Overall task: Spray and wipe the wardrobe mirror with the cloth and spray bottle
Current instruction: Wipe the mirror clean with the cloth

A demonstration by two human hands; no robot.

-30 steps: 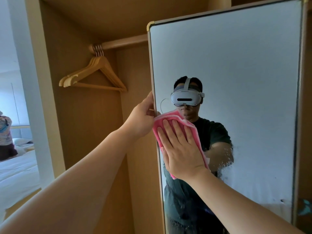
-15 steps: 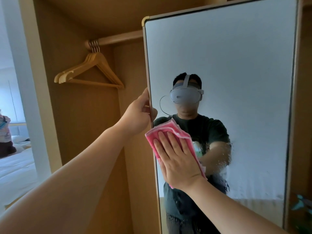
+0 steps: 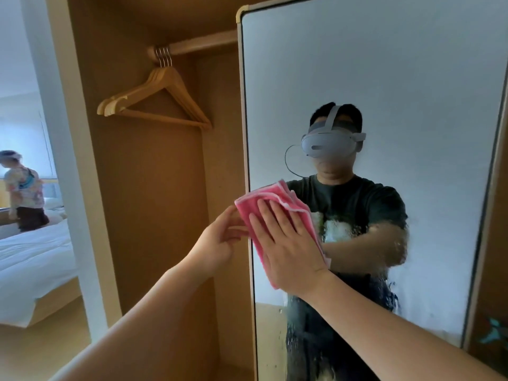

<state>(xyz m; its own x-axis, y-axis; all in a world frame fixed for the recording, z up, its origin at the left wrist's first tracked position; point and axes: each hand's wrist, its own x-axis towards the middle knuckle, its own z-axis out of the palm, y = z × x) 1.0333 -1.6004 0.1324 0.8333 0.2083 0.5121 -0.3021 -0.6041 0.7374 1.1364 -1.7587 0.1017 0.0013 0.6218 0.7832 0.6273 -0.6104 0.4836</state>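
The tall wardrobe mirror (image 3: pixel 384 78) fills the right half of the view, its door standing open. My right hand (image 3: pixel 286 248) lies flat with fingers spread on a folded pink cloth (image 3: pixel 277 198) and presses it against the glass near the mirror's left edge. My left hand (image 3: pixel 217 243) grips that left edge just beside the cloth. Wet droplets and streaks show on the glass to the right of and below the cloth. I see no clear spray bottle; a blurred teal object (image 3: pixel 492 332) sits at the lower right.
Several wooden hangers (image 3: pixel 162 100) hang on the rail (image 3: pixel 203 45) inside the open wardrobe to the left. Beyond its side panel there is a white bed (image 3: pixel 33 259) with another person (image 3: pixel 24 193) beside it.
My right hand has slid the cloth downward along the mirror's left edge, and my left hand has moved down the edge with it.
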